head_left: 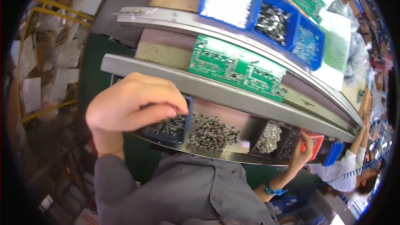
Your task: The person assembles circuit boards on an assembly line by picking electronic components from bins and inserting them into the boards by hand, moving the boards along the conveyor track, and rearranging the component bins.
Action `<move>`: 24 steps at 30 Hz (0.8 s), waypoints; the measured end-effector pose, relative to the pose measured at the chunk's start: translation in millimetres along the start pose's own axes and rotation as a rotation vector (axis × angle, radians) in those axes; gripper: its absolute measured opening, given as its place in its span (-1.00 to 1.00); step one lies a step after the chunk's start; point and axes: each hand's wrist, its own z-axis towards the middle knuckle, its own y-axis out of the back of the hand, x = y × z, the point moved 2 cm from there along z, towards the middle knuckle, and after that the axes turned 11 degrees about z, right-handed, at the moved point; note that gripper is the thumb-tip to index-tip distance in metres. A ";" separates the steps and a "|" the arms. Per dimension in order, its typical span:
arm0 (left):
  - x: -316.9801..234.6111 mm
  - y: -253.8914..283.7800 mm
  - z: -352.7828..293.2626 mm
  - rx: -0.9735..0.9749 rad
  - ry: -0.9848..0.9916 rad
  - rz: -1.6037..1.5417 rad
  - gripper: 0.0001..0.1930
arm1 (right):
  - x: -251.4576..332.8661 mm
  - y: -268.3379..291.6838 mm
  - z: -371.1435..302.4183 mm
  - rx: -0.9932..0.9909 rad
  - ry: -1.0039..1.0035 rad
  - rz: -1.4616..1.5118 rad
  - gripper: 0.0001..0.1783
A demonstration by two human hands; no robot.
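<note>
My left hand [137, 104] is closed in a pinch above a dark blue bin [187, 118] of small parts with metal leads; what its fingertips hold, if anything, is too small to make out. Next to that bin lies a loose pile of similar small leaded components [213, 133]. Farther right, my right hand [301, 155] reaches to a black compartment of dark small parts [288, 146], its fingers curled together and partly hidden. A red bin [317, 145] sits right beside this hand. Beyond the near metal rail, a green circuit board [235, 67] rests between the rails.
A black compartment holds silvery parts [270, 137]. Two metal rails [166, 18] run across. Behind them stand blue bins of white parts [227, 6], dark metal parts [273, 23] and blue-bodied components [306, 46]. Another person [346, 166] works at the far right, near a blue bin [333, 154].
</note>
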 end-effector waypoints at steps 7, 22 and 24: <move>38.8 -28.7 -100.8 -0.388 0.653 -0.178 -0.85 | 2.1 3.9 -0.1 -0.006 0.006 0.014 -0.81; 54.9 -110.5 -119.6 -0.547 0.860 0.243 -0.74 | 0.6 -12.5 -39.4 0.081 -0.260 0.179 -0.65; 58.7 -114.8 -122.7 -0.596 0.825 0.299 -0.75 | 11.3 -16.0 -39.7 0.083 -0.288 0.176 -0.65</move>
